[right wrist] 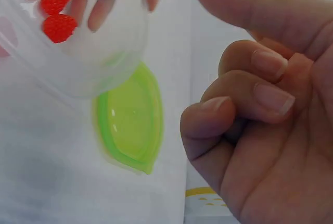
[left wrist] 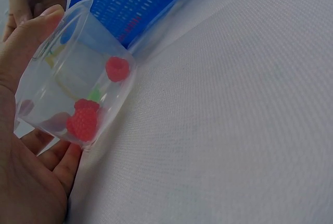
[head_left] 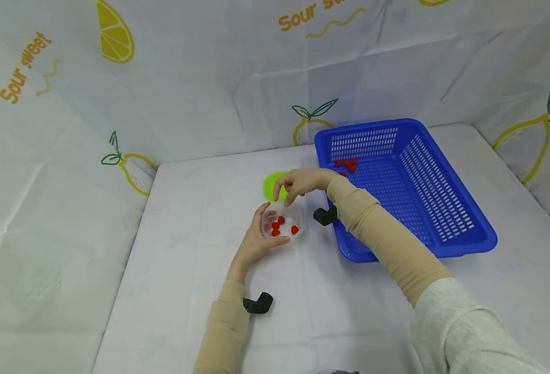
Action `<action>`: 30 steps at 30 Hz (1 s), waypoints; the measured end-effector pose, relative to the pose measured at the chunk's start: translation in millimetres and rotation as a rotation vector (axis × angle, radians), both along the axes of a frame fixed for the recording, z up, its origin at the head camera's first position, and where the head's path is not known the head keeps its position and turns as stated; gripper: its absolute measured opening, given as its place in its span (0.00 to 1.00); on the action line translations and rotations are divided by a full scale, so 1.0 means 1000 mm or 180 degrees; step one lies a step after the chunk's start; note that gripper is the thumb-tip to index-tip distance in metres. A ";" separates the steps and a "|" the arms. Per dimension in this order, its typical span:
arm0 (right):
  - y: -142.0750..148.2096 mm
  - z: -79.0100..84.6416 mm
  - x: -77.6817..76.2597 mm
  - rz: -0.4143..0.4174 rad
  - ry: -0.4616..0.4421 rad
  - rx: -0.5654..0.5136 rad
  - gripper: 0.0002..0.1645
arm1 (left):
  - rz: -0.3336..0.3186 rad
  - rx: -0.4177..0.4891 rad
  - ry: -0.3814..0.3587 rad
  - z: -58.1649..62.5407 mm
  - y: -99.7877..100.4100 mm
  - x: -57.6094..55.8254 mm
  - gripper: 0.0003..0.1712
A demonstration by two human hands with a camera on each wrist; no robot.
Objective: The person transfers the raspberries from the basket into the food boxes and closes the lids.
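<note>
My left hand (head_left: 256, 241) grips a clear plastic tub (left wrist: 73, 57) from its left side, thumb and fingers round its wall. Several red raspberries (left wrist: 83, 122) lie at the bottom of the tub, which appears tilted in the left wrist view. Over the tub's far rim hovers my right hand (head_left: 305, 183), index finger and thumb pointing down and apart. Its other fingers are curled in the right wrist view, and no berry shows between them. A lime-green lid (right wrist: 132, 120) lies on the table just beyond the tub, partly covered by my right hand in the head view.
A large blue plastic basket (head_left: 462, 202) stands on the right, with several raspberries (head_left: 351, 169) in its far left corner. My right forearm crosses its left rim. White cloth covers the table (head_left: 181, 249), and a lemon-printed sheet (head_left: 209, 78) hangs behind.
</note>
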State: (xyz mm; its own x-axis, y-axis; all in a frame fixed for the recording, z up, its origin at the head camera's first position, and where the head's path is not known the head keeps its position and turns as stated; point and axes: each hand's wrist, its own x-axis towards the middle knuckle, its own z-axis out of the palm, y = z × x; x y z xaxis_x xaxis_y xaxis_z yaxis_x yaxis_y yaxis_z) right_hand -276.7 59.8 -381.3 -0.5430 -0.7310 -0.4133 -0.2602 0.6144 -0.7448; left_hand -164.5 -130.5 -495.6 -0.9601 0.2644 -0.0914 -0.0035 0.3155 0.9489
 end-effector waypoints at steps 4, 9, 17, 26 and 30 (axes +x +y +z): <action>0.010 0.010 -0.002 -0.0123 -0.0156 -0.0326 0.18 | 0.0024 0.0007 -0.0028 0.000 0.000 0.000 0.56; 0.029 0.018 -0.006 -0.0434 -0.0300 -0.0685 0.16 | 0.0044 -0.0028 -0.0055 -0.001 0.001 0.000 0.56; 0.067 0.017 -0.013 -0.1245 -0.0204 -0.1204 0.14 | 0.0042 -0.0043 -0.0051 0.005 0.000 0.003 0.55; 0.108 0.004 -0.018 -0.1659 -0.0174 -0.1333 0.19 | 0.0033 0.0014 0.0033 -0.002 -0.001 0.001 0.55; 0.121 -0.002 -0.019 -0.1826 -0.0273 -0.1457 0.21 | 0.0029 0.0012 0.0051 -0.001 0.000 0.001 0.55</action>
State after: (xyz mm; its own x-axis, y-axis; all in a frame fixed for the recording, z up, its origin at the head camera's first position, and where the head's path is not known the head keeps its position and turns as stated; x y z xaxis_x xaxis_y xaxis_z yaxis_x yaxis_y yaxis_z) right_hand -295.4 181.0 -383.2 -0.8711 -0.4515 -0.1932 0.0792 0.2592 -0.9626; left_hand -163.5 -130.8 -496.8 -0.9638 0.2559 -0.0750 0.0089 0.3119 0.9501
